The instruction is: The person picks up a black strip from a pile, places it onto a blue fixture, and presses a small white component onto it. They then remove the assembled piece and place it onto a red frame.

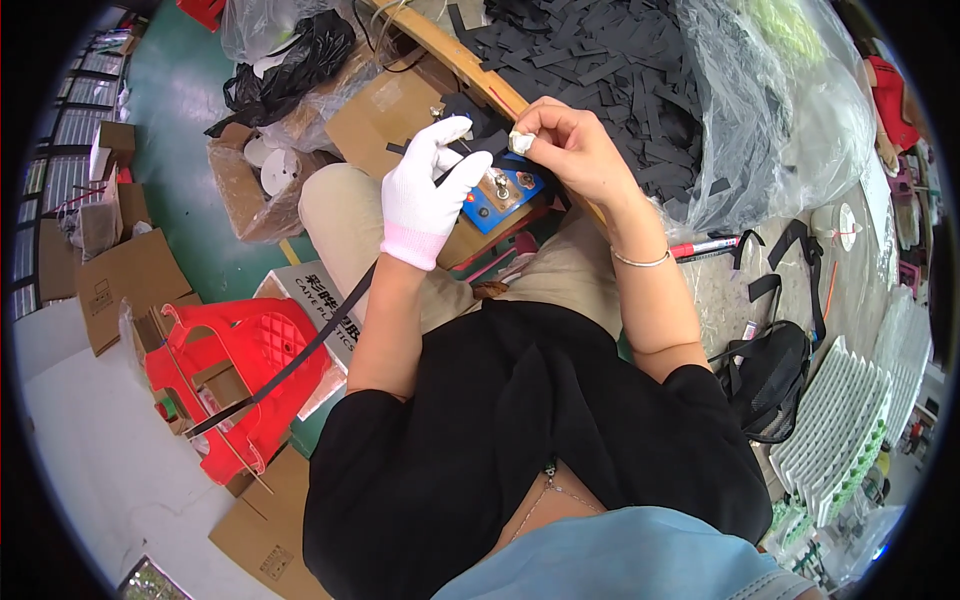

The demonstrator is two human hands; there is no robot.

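Note:
My left hand [425,190] wears a white glove with a pink cuff. Its thumb and index finger are apart, beside a small blue metal fixture [487,215] with metal fittings on top. A thin dark piece shows between those fingers, but I cannot tell whether it is held. On the far side of the fixture, my bare right hand [575,150] has thumb and fingertips pinched together. White wrapping [521,142] covers a digit tip there; anything in the pinch is hidden. Dark pieces [485,120] lie between the hands, partly covered.
A heap of black strips [590,75] lies behind a wooden edge [455,55], with clear plastic sheeting [745,120] to its right. At left are an open carton [240,205] and a red plastic stool [245,345]. A black bag [770,380] and white ribbed trays [835,430] are at right.

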